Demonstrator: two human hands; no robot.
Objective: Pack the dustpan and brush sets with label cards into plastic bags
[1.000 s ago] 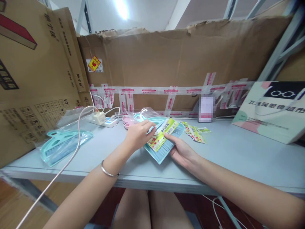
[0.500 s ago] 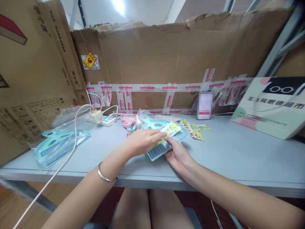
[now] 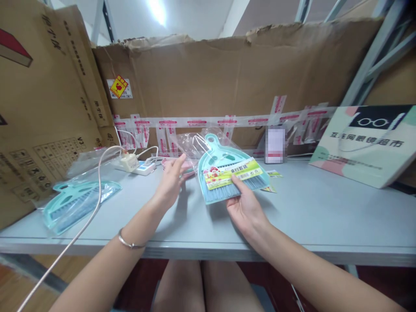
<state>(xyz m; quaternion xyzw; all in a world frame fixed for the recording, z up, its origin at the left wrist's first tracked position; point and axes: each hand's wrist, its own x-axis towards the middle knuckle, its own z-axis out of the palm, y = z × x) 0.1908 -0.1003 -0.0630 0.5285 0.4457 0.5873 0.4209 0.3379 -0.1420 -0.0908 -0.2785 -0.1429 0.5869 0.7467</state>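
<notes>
My right hand (image 3: 246,207) grips the lower edge of a light-blue dustpan and brush set (image 3: 224,152), thumb on the front. The set is tilted up above the table, with blue bristles along its lower side. Across it lies a yellow-green printed label card (image 3: 232,173), pressed under my right thumb. Clear plastic film (image 3: 191,145) spreads behind the set's upper left. My left hand (image 3: 170,182) is open just left of the set, fingers apart and holding nothing. Partly hidden behind its fingers are pink pieces (image 3: 187,167) on the table.
A bagged light-blue dustpan set (image 3: 81,201) lies at the left, with a white cable (image 3: 98,195) crossing over it. A power strip (image 3: 143,167) sits further back. More label cards (image 3: 272,174), a phone-like upright device (image 3: 275,145) and a paper bag (image 3: 364,145) stand or lie rightward.
My left hand has let go of the label card and moved left, its fingers opening. My right hand has raised and turned the dustpan set, so its front and label face me.
</notes>
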